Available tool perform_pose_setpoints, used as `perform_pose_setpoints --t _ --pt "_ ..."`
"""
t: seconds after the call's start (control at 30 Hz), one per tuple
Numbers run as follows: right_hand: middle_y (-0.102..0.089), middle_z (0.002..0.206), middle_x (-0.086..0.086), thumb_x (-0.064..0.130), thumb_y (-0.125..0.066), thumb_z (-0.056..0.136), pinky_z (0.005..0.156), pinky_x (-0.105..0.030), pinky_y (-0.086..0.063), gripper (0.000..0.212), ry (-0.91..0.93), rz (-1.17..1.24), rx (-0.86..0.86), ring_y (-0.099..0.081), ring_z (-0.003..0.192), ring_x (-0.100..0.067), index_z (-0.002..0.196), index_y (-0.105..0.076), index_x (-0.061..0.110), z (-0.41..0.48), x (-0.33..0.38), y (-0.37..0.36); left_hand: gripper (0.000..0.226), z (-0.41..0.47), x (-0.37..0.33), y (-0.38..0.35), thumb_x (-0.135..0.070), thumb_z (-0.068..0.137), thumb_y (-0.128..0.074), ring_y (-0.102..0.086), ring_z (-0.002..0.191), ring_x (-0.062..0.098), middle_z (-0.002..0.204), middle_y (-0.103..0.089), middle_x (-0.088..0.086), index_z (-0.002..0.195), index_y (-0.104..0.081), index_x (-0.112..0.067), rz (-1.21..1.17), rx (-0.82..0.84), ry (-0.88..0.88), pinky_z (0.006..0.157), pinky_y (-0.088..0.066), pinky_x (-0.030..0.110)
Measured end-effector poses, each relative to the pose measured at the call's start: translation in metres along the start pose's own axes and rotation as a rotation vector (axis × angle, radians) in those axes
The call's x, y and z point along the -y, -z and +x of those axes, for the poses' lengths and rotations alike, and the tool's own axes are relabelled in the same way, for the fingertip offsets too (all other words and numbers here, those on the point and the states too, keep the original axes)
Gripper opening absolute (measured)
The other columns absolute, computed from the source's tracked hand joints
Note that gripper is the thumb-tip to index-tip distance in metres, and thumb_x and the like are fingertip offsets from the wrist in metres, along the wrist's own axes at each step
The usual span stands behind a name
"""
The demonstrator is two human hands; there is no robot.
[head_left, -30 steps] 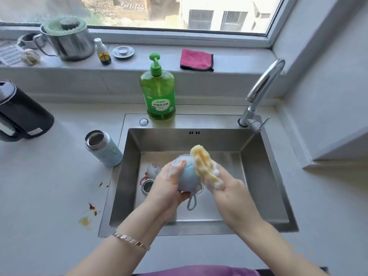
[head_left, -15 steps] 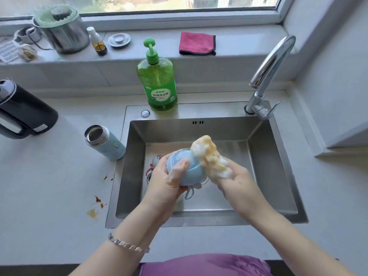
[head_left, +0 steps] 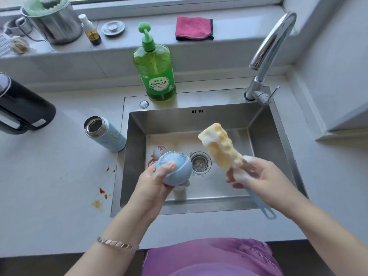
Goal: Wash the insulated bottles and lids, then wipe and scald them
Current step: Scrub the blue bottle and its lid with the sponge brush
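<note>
Being gripped over the sink (head_left: 199,120) in the left hand (head_left: 155,188) is one pale blue lid (head_left: 175,166); the thumb is being pressed across its smooth, domed top while the other fingers are being curled underneath. One sponge brush (head_left: 221,146) is being clasped in the right hand (head_left: 258,176), whose foam-covered fingers are being closed round the handle. The yellow sponge head, coated in white suds, is being pointed up and away, and the blue handle with its loop end is being trailed out below the wrist, over the sink's front rim. Two lids are being counted in all: a second lid (head_left: 159,150), white with red marks, is being partly hidden behind the blue one on the sink floor, near the single drain (head_left: 200,163). One insulated bottle (head_left: 105,134), pale blue with a steel mouth, is being kept uncapped on the counter (head_left: 49,176), just beside the sink's left rim. One green detergent bottle (head_left: 154,68) is being stood behind the basin, one tap (head_left: 266,52) is being arched over its right corner, and one pink cloth (head_left: 194,28) is being kept folded on the sill.
</note>
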State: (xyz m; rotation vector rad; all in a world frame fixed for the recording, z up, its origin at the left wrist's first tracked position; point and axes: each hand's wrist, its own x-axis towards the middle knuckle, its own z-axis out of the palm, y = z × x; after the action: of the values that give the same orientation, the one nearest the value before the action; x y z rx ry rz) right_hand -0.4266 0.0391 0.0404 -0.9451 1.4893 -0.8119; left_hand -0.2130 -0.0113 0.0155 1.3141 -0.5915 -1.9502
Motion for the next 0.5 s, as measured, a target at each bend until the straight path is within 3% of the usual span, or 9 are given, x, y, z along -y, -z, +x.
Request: perform_pose_setpoints --t 0.07,0.13,0.23,0.37,0.5 --pt "-0.059 0.067 -0.007 0.013 -0.053 0.092 0.05 -0.017 -0.046 0.014 -0.057 -0.035 -0.034 -0.056 0.048 -0.009 0.1 -0.064 0.017 -0.001 -0.002 0.005 0.056 -0.002 0.001 0.001 -0.022 0.049 -0.073 -0.067 0.062 0.019 0.082 -0.069 0.009 0.102 -0.06 -0.008 -0.019 0.004 0.064 0.067 -0.055 0.032" --pt "-0.047 0.059 -0.003 0.021 -0.051 0.094 0.043 -0.013 -0.033 0.016 -0.058 -0.142 -0.059 -0.039 0.04 -0.004 0.092 -0.066 0.024 -0.002 -0.005 0.009 0.061 -0.004 0.002 0.001 -0.022 0.049 -0.075 -0.069 0.065 0.018 0.08 -0.071 0.004 0.107 -0.058 -0.012 0.015 0.026 0.055 0.074 -0.052 0.036" --pt "-0.035 0.056 0.003 0.033 -0.054 0.091 0.048 -0.019 -0.025 0.018 0.098 -0.291 -0.134 -0.028 0.05 -0.009 0.088 -0.07 0.026 -0.006 -0.009 -0.001 0.063 -0.008 0.005 -0.004 -0.011 0.055 -0.075 -0.069 0.079 0.022 0.093 -0.07 0.005 0.115 -0.056 -0.011 0.054 0.025 -0.039 0.07 -0.058 0.036" --pt "-0.033 0.052 0.008 0.04 -0.048 0.088 0.048 -0.024 -0.024 0.027 0.467 -0.522 -0.134 -0.028 0.051 -0.008 0.099 -0.069 0.026 -0.021 -0.003 -0.036 0.067 -0.009 0.001 -0.009 -0.019 0.038 -0.084 -0.067 0.082 0.017 0.091 -0.071 0.005 0.102 -0.065 -0.019 0.279 0.03 -0.277 0.073 -0.057 0.034" --pt "-0.035 0.051 0.007 0.036 -0.052 0.084 0.05 -0.031 -0.024 0.03 0.391 -0.564 -0.282 -0.032 0.051 -0.009 0.094 -0.071 0.015 -0.008 -0.001 -0.024 0.055 -0.011 -0.006 -0.012 -0.022 0.038 -0.084 -0.067 0.075 0.016 0.086 -0.07 0.0 0.09 -0.069 -0.03 0.39 0.012 -0.415 0.067 -0.056 0.029"
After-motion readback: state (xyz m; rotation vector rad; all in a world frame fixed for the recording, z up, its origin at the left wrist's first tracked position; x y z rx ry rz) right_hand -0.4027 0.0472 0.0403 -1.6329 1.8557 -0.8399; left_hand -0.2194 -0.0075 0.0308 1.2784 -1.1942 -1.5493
